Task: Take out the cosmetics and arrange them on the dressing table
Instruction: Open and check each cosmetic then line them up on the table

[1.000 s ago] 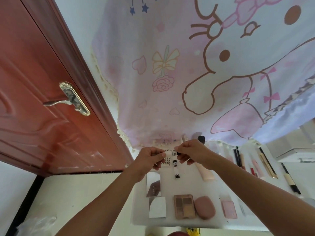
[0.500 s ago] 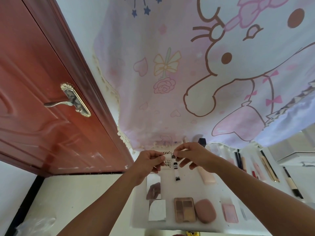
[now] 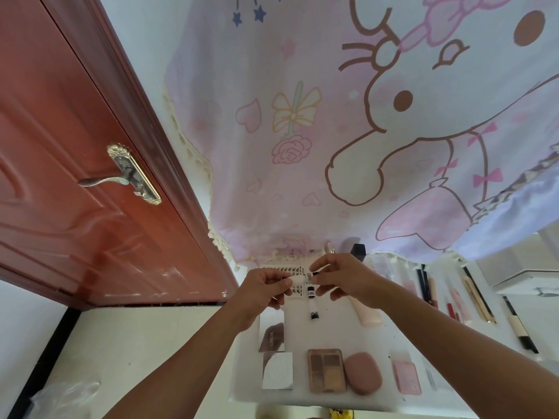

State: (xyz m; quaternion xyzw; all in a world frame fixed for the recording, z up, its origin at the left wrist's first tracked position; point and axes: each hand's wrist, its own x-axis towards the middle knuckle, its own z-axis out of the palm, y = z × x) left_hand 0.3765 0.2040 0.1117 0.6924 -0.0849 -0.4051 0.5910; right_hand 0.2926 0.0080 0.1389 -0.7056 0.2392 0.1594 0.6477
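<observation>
Above the back of the white dressing table [image 3: 384, 337], both hands hold one small white tube [image 3: 302, 279] with a black cap. My left hand [image 3: 266, 285] pinches its white end and my right hand [image 3: 344, 278] pinches the capped end. Just below them a second small white tube [image 3: 312, 300] with black ends lies on the table. Nearer the front edge lie a mirrored compact [image 3: 272, 333], a square silver compact [image 3: 277, 370], a brown eyeshadow palette [image 3: 326, 370], a pink sponge puff [image 3: 362, 377] and a pink blush case [image 3: 406, 377].
A pale pink tube [image 3: 367, 313] lies right of the hands. Several pencils, brushes and lipsticks [image 3: 472, 300] line the table's right side. A cartoon-print curtain [image 3: 348, 131] hangs behind. A red wooden door [image 3: 75, 182] with a brass handle stands at the left. A false-lash card [image 3: 295, 269] lies under the hands.
The hands have stayed together on the small tube, and the right fingers have shifted slightly along its capped end. The camera view has tilted a little.
</observation>
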